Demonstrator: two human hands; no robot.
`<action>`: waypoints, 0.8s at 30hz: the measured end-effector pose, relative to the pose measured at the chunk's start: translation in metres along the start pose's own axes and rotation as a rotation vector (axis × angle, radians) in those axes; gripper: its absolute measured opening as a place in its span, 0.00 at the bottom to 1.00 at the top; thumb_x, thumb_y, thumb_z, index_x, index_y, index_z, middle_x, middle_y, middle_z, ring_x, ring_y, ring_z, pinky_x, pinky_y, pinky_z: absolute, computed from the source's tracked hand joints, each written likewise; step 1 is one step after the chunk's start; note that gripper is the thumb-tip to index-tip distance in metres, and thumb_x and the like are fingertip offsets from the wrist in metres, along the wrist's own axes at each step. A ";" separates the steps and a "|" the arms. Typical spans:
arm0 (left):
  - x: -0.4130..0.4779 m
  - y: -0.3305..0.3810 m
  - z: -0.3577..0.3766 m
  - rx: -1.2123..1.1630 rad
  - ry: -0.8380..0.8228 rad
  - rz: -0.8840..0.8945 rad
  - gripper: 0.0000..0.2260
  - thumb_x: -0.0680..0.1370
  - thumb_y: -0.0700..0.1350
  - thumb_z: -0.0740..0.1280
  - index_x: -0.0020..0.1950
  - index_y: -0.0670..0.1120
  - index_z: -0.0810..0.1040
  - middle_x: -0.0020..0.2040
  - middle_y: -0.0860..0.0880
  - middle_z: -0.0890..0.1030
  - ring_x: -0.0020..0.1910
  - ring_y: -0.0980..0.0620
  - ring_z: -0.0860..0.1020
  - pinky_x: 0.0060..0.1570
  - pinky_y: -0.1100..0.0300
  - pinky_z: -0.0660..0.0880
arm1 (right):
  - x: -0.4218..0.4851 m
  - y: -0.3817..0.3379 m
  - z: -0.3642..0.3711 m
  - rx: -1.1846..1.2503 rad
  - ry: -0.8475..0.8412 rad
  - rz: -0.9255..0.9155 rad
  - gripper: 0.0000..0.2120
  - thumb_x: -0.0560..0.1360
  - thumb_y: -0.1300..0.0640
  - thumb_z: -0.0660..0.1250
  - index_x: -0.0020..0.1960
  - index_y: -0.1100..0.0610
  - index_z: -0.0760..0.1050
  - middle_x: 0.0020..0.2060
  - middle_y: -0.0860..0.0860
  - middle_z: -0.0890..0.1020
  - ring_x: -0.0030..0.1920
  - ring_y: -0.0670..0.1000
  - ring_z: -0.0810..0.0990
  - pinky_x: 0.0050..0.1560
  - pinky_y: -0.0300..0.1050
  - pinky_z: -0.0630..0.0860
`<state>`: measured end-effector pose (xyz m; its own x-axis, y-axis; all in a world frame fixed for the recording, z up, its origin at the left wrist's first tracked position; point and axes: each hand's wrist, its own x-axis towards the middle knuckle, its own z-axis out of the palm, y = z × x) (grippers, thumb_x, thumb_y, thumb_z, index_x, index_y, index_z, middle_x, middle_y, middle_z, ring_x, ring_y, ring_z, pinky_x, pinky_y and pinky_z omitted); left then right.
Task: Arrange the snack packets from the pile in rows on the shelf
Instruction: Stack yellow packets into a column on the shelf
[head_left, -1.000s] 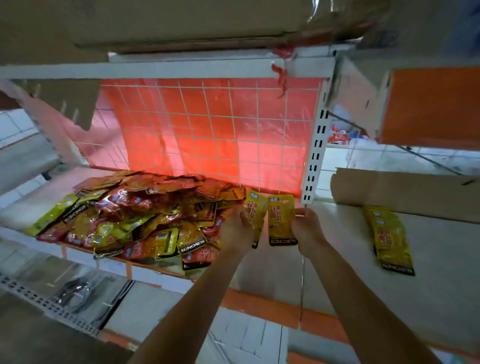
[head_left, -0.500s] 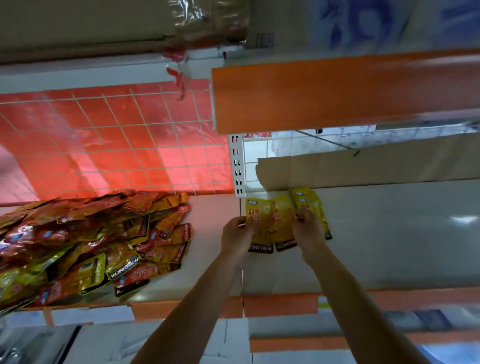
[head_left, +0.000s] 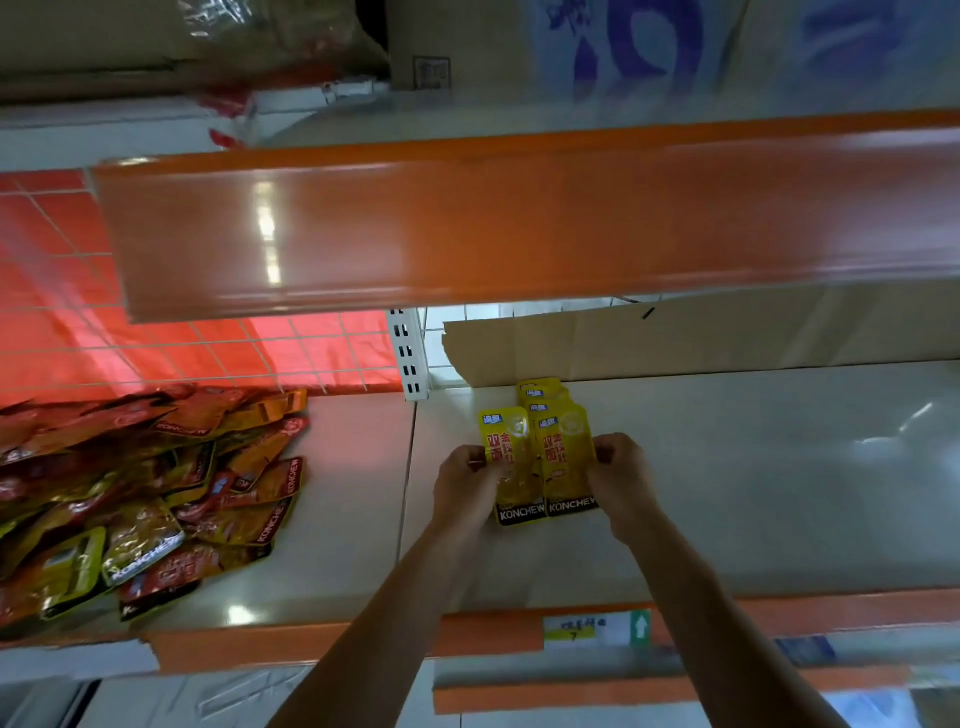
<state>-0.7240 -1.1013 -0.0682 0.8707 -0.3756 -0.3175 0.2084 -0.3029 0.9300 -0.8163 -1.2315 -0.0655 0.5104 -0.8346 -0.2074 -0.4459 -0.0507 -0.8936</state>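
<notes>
Head view, early stage: left hand (head_left: 467, 486) pinches one yellow KONCHEW packet (head_left: 511, 457), right hand (head_left: 621, 478) pinches a second packet (head_left: 567, 457), both just right of the slotted upright (head_left: 410, 358), at the front of a short started row (head_left: 543, 392) on the shelf (head_left: 753, 493); large mixed pile (head_left: 156, 483), left of the upright, not yet arranged.

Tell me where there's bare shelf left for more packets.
The shelf is bare right of the right hand, between the cardboard behind and the orange lip in front. A narrower strip lies between the left hand and the pile, which crowds the left end.
</notes>
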 end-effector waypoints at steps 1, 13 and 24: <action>0.000 -0.001 0.001 0.007 0.011 -0.002 0.06 0.72 0.43 0.71 0.48 0.48 0.79 0.45 0.49 0.83 0.47 0.48 0.82 0.52 0.47 0.78 | -0.001 0.000 -0.001 -0.005 -0.002 0.008 0.06 0.71 0.64 0.63 0.45 0.56 0.76 0.38 0.51 0.81 0.41 0.52 0.79 0.38 0.46 0.76; 0.000 -0.001 0.002 -0.032 0.198 0.009 0.06 0.76 0.47 0.67 0.49 0.47 0.79 0.45 0.48 0.83 0.47 0.49 0.80 0.46 0.54 0.74 | 0.006 0.002 0.001 -0.101 -0.012 -0.025 0.09 0.74 0.59 0.64 0.54 0.57 0.76 0.47 0.53 0.82 0.45 0.53 0.79 0.38 0.43 0.74; -0.006 0.001 0.010 0.089 0.079 0.057 0.05 0.78 0.46 0.65 0.46 0.49 0.80 0.41 0.53 0.83 0.44 0.53 0.81 0.47 0.56 0.75 | 0.007 0.000 -0.002 -0.390 0.023 -0.088 0.07 0.75 0.54 0.65 0.47 0.58 0.78 0.46 0.55 0.82 0.42 0.53 0.74 0.40 0.42 0.68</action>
<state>-0.7337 -1.1083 -0.0676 0.9129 -0.3256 -0.2461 0.1205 -0.3610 0.9247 -0.8140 -1.2390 -0.0659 0.5445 -0.8295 -0.1243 -0.6491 -0.3228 -0.6888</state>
